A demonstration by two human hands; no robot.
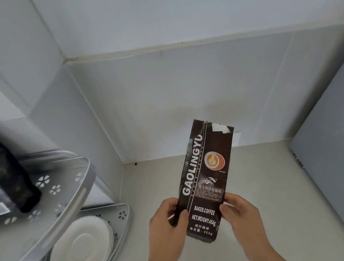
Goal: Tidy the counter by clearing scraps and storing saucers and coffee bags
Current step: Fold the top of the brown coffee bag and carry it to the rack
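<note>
Both hands, left hand (167, 223) and right hand (239, 210), grasp the tall dark foil coffee bag (206, 181) above the pale surface (254, 185); white stacked saucers (81, 248) sit on the grey perforated rack's (81, 189) lower tier; another dark bag (1, 180) occupies its upper tier; this bag remains unstored.

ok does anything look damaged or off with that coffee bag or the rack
The coffee bag, held in both hands, has a ragged, creased top edge with a torn white label. A small dark speck lies on the counter by the wall corner. The saucers sit neatly stacked on the rack's lower shelf.
</note>
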